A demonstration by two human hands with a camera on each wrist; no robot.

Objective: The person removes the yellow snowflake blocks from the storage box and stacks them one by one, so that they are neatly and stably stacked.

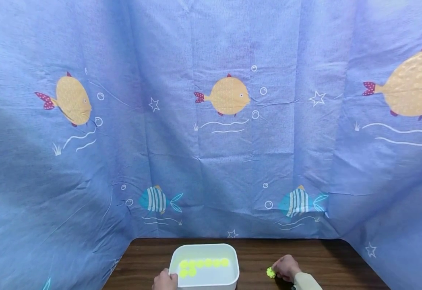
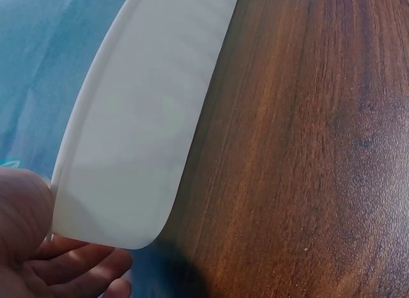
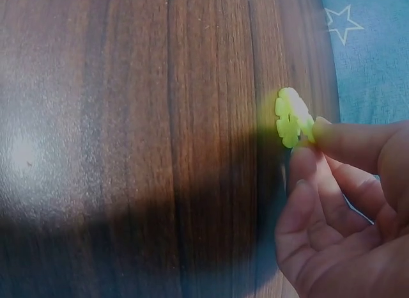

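My left hand (image 1: 165, 280) grips the near left corner of a white plastic tub (image 1: 212, 278), thumb at the rim and fingers around the end in the left wrist view. Inside the tub lie several neon yellow scalloped pieces (image 1: 208, 262), in one long row with two more pieces below its left end. To the right of the tub, my right hand (image 1: 287, 268) pinches a flower-shaped neon yellow piece (image 3: 292, 117) by its edge between thumb and fingertips, close over the wooden table in the head view.
The dark wood-grain table (image 1: 254, 249) has rounded far corners. Behind it and on both sides hangs a blue cloth (image 1: 225, 169) printed with fish, stars and bubbles. A pale sleeve (image 1: 307, 282) covers the right forearm.
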